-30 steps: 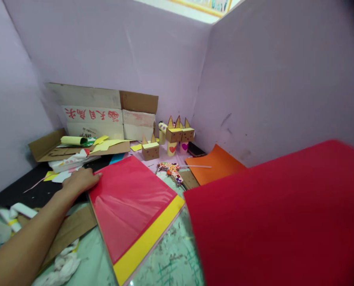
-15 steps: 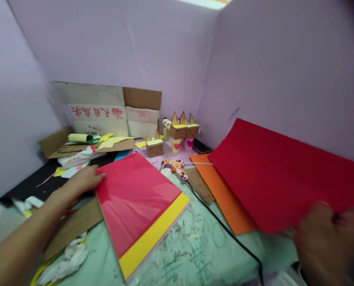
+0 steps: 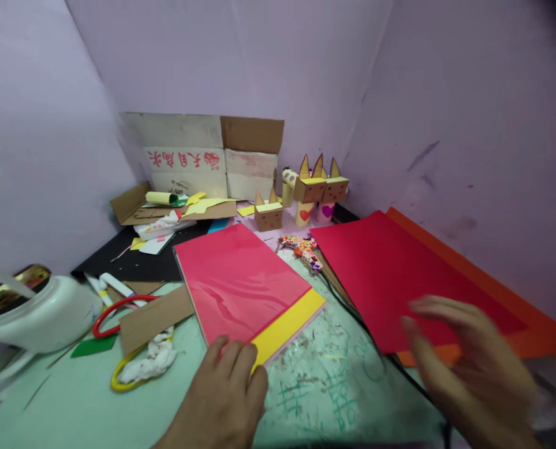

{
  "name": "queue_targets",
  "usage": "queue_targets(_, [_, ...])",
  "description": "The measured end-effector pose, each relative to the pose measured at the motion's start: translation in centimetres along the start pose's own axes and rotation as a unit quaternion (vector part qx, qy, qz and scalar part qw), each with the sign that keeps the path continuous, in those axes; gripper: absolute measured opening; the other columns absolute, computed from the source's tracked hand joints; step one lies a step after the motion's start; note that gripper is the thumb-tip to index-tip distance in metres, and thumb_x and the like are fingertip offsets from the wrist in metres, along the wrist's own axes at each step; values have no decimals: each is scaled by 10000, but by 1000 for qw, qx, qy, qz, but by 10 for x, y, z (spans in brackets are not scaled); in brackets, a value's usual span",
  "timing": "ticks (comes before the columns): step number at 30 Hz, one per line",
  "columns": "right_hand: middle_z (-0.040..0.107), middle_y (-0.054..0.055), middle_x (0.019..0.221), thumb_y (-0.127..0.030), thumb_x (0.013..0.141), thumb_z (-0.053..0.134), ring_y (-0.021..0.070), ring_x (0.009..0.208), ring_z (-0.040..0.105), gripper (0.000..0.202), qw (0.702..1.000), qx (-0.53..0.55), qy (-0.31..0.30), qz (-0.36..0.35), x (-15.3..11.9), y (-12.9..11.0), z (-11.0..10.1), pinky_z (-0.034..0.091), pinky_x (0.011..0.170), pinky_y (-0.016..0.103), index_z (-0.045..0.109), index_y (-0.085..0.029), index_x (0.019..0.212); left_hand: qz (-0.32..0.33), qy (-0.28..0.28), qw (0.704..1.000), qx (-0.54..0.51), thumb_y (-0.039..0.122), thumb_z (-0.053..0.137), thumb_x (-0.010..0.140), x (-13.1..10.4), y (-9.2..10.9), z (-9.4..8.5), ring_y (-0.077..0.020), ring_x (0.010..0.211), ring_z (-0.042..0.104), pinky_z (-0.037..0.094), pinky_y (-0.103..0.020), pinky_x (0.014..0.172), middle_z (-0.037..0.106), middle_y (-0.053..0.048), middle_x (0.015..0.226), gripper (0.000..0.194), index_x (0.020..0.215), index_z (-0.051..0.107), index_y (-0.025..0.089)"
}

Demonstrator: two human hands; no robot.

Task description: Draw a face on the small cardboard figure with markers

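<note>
A pack of coloured paper (image 3: pixel 245 280), red on top with a yellow strip showing, lies slanted before me in a shiny clear sleeve. My left hand (image 3: pixel 226 393) is at its near edge, fingers curled over the corner; the fingertips' underside is hidden. Over on the right, a loose red sheet (image 3: pixel 390 274) rests on an orange sheet (image 3: pixel 484 274). My right hand (image 3: pixel 474 368), slightly blurred, hovers by the red sheet's near side with thumb and fingers apart and nothing between them.
A flower-patterned glue gun (image 3: pixel 303 249) with a black cord lies between the papers. Cardboard animal figures (image 3: pixel 310 190) stand behind. At left are a white watering can (image 3: pixel 48 312), red-handled scissors (image 3: pixel 114 315), a brown cardboard strip (image 3: pixel 156 318) and an opened carton (image 3: pixel 184 174).
My right hand has let go of the red sheet, which now lies on the orange one. From the pack's far left corner, my left hand has moved to its near edge. The view has shifted left.
</note>
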State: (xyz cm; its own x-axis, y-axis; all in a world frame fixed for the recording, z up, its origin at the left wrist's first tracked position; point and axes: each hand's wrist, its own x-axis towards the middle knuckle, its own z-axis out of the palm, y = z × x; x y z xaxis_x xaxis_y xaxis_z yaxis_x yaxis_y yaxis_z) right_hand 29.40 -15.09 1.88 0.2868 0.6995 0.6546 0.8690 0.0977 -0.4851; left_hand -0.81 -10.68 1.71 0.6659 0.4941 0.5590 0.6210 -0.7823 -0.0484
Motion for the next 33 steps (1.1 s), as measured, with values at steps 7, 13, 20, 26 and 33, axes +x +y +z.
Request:
queue_targets(7, [662,97,952,-33,765,467,232,863,641,272,916,-5,-375,-142,53,-8,51,526,723,349,618,-185,931,20,-101,992,74,102,602,712,-23,-17,-11,-187,667,541,414,-350,774,645,12,708,145,743,613,242])
queue_targets(13, [646,108,991,-23,859,463,240,833,610,283,882,-70,-288,-366,52,2,65,481,736,394,668,-216,890,87,-56,991,88,26,514,724,-15,-12,-6,-182,610,493,379,-370,940,583,21,603,228,640,599,221])
queue_targets(20, [636,70,847,-108,916,477,195,763,581,186,921,58,-192,-333,69,-6,58,464,659,323,615,-201,833,56,49,997,17,-3,390,794,-2,-25,-24,-145,552,521,464,-356,855,594,25,595,309,694,592,208])
queue_targets(26, [662,63,848,-153,914,529,196,789,606,143,923,106,-140,-344,114,-51,52,470,672,325,611,-205,809,39,85,994,57,317,443,932,8,-29,-53,-181,704,630,474,-401,842,691,-20,781,234,874,637,197])
queue_targets(33, [686,58,852,-151,877,559,208,806,610,152,915,67,-85,-389,174,-113,55,466,717,331,629,-186,747,-3,104,985,134,243,527,887,15,-32,-70,-202,750,639,483,-412,837,684,-37,795,112,859,617,182])
